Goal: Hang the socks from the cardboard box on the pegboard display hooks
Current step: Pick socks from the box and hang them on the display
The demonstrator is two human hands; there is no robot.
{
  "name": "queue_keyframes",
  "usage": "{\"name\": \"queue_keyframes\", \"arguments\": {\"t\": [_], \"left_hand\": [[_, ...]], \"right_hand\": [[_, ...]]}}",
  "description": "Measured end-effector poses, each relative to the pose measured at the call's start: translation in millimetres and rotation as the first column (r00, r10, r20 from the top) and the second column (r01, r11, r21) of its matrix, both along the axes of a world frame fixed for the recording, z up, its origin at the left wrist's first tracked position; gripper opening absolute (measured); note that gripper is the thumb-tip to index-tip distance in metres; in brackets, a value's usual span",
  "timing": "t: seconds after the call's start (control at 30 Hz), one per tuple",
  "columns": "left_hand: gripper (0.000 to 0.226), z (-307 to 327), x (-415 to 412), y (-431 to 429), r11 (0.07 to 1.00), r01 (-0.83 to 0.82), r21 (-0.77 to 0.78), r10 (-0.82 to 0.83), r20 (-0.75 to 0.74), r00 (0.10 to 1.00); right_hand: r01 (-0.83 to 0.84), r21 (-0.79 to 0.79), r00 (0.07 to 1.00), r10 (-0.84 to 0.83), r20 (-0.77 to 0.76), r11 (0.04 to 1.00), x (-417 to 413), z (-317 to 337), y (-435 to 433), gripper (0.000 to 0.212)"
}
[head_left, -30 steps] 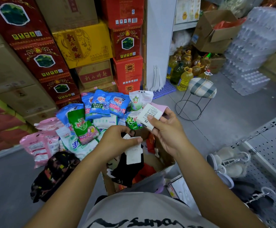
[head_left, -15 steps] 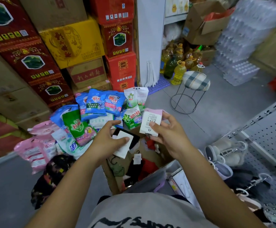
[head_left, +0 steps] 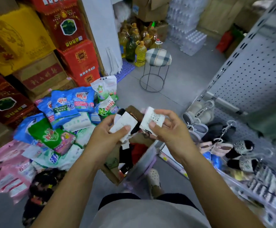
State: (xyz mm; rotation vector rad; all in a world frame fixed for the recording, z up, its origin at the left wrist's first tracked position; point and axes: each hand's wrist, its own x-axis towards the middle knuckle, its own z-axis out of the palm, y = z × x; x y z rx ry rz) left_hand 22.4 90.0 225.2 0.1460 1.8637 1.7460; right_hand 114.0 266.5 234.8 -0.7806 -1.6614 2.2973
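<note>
- A stockroom seen from above, over the person's own arms; the grey concrete floor (head_left: 180, 92) is crowded with goods.
- Left: red cartons (head_left: 68, 27) and a yellow carton (head_left: 14, 38) stacked high, with a heap of blue, green and pink detergent bags (head_left: 65, 111) spilled at their foot.
- Far centre: oil bottles (head_left: 140, 53) beside a wire stool (head_left: 158, 57) with a checked cushion; shrink-wrapped water packs (head_left: 191, 40) sit behind them.
- Right: a white pegboard (head_left: 257, 66) leans back from view. Metal hooks (head_left: 204, 109) on its lower part carry pale, dark and studded slippers (head_left: 239, 150).
- An open cardboard box (head_left: 116, 177) stands on the floor just in front of the person, between the bags and the pegboard. Red and dark socks (head_left: 139, 151) lie jumbled inside.
- Both hands are raised over the box, close together but not touching.
- The left hand (head_left: 104, 137) grips a black pair (head_left: 134, 129) by its white card, thumb pressed across the card's front, fingers curled behind.
- The right hand (head_left: 170, 129) pinches a second pair (head_left: 152, 120), thumb on the printed white card, fingers wrapped round the far edge; the sock's colour is hard to tell.
- A grey shirt (head_left: 150, 214) fills the bottom edge, and one foot in a pale clog (head_left: 153, 178) shows beside the box.
</note>
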Motion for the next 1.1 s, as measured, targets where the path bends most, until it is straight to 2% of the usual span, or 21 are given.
{"name": "queue_keyframes", "arguments": {"t": [0.17, 0.3, 0.4, 0.47, 0.53, 0.6, 0.67, 0.73, 0.8, 0.87, 0.93, 1.0, 1.1], "left_hand": [[0.017, 3, 29, 38, 0.977, 0.211, 0.041, -0.213, 0.042, 0.976], [0.019, 9, 57, 69, 0.945, 0.32, 0.063, -0.325, 0.099, 0.941], [0.023, 19, 84, 95, 0.916, 0.397, 0.058, -0.401, 0.136, 0.906], [0.024, 25, 105, 114, 0.894, 0.443, 0.068, -0.449, 0.154, 0.88], [0.021, 30, 134, 134, 0.865, 0.495, 0.08, -0.501, 0.178, 0.847], [0.02, 35, 169, 154, 0.819, 0.565, 0.101, -0.574, 0.183, 0.798], [0.019, 37, 215, 177, 0.778, 0.617, 0.116, -0.628, 0.168, 0.76], [0.015, 39, 250, 193, 0.762, 0.636, 0.123, -0.648, 0.155, 0.746], [0.009, 38, 298, 215, 0.731, 0.672, 0.117, -0.682, 0.155, 0.715], [0.019, 35, 345, 236, 0.691, 0.715, 0.108, -0.722, 0.154, 0.675], [0.026, 34, 392, 259, 0.629, 0.774, 0.07, -0.777, 0.098, 0.622], [0.032, 37, 435, 279, 0.57, 0.82, 0.043, -0.821, 0.026, 0.57], [0.042, 47, 488, 305, 0.542, 0.84, -0.017, -0.835, -0.118, 0.537]], "right_hand": [[0.186, -0.007, 0.982, -0.186, -0.015, 0.983, 51, -7, -8, 0.04], [0.254, 0.154, 0.967, -0.253, -0.023, 0.955, 105, -5, 6, 0.04], [0.165, 0.281, 0.985, -0.173, 0.002, 0.946, 159, -4, 23, 0.067], [0.181, 0.401, 0.977, -0.21, 0.027, 0.898, 192, -3, 29, 0.077], [0.344, 0.506, 0.925, -0.379, -0.037, 0.791, 223, -4, 37, 0.063], [0.493, 0.597, 0.844, -0.515, -0.15, 0.633, 258, -4, 48, 0.042], [0.565, 0.654, 0.781, -0.582, -0.227, 0.503, 304, 0, 62, 0.025], [0.599, 0.666, 0.741, -0.624, -0.25, 0.444, 343, 10, 73, 0.01], [0.636, 0.652, 0.691, -0.681, -0.242, 0.413, 397, 22, 88, 0.018], [0.678, 0.618, 0.639, -0.734, -0.231, 0.397, 453, 24, 106, 0.023], [0.698, 0.619, 0.593, -0.774, -0.22, 0.36, 508, 22, 123, 0.042], [0.709, 0.62, 0.552, -0.811, -0.191, 0.336, 556, 22, 137, 0.039], [0.729, 0.608, 0.508, -0.844, -0.172, 0.315, 612, 23, 152, 0.033]]}}
